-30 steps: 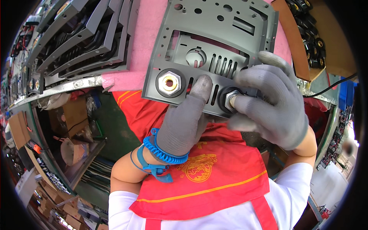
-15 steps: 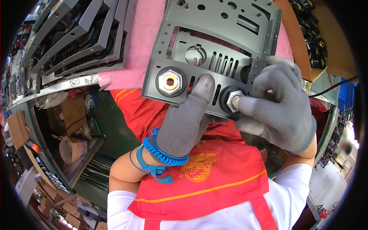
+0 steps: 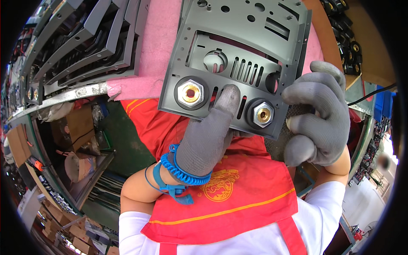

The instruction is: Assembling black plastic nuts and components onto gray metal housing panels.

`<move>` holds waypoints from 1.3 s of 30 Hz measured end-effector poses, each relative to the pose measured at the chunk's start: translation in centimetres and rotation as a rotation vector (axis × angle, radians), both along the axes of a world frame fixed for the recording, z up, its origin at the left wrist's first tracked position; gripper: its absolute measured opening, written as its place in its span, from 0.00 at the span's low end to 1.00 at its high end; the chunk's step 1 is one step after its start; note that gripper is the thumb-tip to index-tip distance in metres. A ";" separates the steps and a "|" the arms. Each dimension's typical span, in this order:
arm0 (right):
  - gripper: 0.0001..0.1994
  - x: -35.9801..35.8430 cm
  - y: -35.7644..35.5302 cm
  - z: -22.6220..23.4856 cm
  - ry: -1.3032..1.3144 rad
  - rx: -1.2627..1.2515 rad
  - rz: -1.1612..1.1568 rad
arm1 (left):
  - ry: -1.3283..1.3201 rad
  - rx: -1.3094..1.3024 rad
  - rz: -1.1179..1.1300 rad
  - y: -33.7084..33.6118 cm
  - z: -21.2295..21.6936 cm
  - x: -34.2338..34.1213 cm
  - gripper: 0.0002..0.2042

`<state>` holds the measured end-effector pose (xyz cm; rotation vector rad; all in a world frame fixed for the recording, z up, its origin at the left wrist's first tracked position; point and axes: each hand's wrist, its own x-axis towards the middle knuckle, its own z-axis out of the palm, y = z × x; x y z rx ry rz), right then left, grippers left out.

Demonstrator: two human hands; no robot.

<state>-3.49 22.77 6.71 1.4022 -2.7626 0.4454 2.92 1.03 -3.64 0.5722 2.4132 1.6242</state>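
A grey sheet-metal chassis point(image 3: 236, 38) with slots and round holes rests tilted over the front of the pink-covered bench. My left hand point(image 3: 210, 131), in a grey glove, grips its near edge, thumb on the front face and fingers hidden behind. Two brass-centred connectors sit in that near panel, each with a silver hex nut: the left nut point(image 3: 190, 94) and the right nut point(image 3: 263, 114). Just right of the right nut, my gloved right hand point(image 3: 318, 114) is off the metal, fingers curled apart with nothing seen in them. A blue coiled wrist strap point(image 3: 182, 172) circles my left wrist.
Several similar grey metal chassis point(image 3: 85, 38) stand stacked at the far left on pink padding point(image 3: 159, 42). Black connectors with brass centres point(image 3: 350, 51) fill a cardboard box point(image 3: 376, 25) at the far right. A shelf with cartons point(image 3: 78, 163) lies below the bench at left.
My right hand has let go of the right nut and drawn back to the right, its fingers opening. The chassis has shifted very slightly; my left hand keeps its hold.
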 end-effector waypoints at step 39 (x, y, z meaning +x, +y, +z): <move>0.17 0.2 0.2 0.6 -0.137 -0.312 -0.106 | -0.516 0.448 0.174 0.7 0.3 -0.4 0.24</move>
